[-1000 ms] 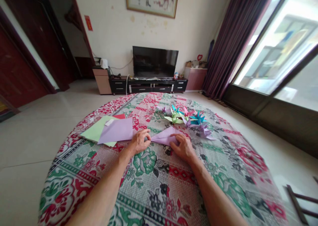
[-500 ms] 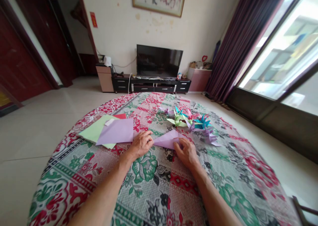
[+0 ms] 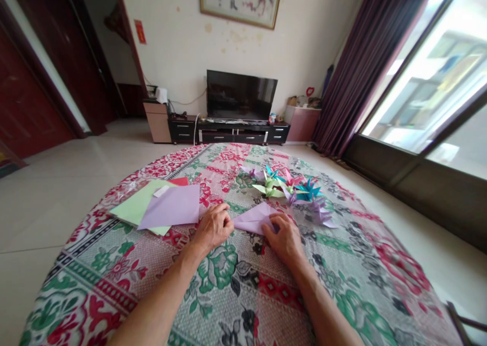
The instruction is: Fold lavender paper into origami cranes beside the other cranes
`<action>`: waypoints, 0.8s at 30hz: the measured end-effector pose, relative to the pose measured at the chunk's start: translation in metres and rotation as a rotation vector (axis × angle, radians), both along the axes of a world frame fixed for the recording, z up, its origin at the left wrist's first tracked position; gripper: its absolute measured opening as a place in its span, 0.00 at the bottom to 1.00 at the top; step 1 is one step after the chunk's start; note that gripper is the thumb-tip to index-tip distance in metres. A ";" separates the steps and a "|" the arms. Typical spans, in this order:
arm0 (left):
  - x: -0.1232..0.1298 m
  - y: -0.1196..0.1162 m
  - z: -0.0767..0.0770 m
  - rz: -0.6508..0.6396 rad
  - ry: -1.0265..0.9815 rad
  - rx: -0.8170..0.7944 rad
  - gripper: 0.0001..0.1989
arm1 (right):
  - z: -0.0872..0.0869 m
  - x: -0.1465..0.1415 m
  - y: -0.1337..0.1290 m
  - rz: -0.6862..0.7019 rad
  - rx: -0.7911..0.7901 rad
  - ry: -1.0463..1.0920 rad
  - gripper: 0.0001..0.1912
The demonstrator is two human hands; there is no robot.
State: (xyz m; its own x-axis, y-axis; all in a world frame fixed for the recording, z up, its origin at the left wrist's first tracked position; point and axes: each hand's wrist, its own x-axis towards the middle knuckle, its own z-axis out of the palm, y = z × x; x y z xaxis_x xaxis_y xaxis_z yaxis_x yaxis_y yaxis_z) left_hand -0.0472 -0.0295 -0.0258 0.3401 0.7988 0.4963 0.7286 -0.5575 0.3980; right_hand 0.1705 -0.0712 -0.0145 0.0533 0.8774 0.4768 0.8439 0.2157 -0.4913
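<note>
A folded piece of purple origami paper lies on the patterned tablecloth between my hands, with its narrow point toward the left. My left hand is at that point, fingers curled and closed at the tip. My right hand grips the wide right end, thumb at the near edge and fingers on top. Beyond it on the right sits a group of folded paper cranes in purple, green, blue and pink. Left of my left hand lies a flat purple sheet, partly over light green sheets.
The round table is covered by a floral tablecloth. A red sheet shows behind the purple one, and a small white piece lies on the stack. Past the table stand a television and a low black cabinet.
The camera view has shifted slightly. Both hands stay on the folded purple paper, my right hand's fingers having moved a little over its right end.
</note>
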 end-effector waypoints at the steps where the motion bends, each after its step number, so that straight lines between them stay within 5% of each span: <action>1: 0.001 0.000 0.000 0.002 0.002 0.008 0.06 | 0.000 0.000 0.000 0.000 0.001 0.006 0.09; 15: 0.004 -0.003 0.004 0.002 0.038 0.067 0.03 | -0.003 0.000 0.000 -0.130 -0.018 0.003 0.10; 19: 0.005 -0.004 0.009 -0.064 0.106 0.066 0.16 | -0.004 0.001 0.000 -0.055 0.050 -0.003 0.20; 24: 0.014 -0.008 0.019 -0.237 0.260 0.048 0.20 | -0.009 0.000 0.000 -0.044 0.042 -0.074 0.14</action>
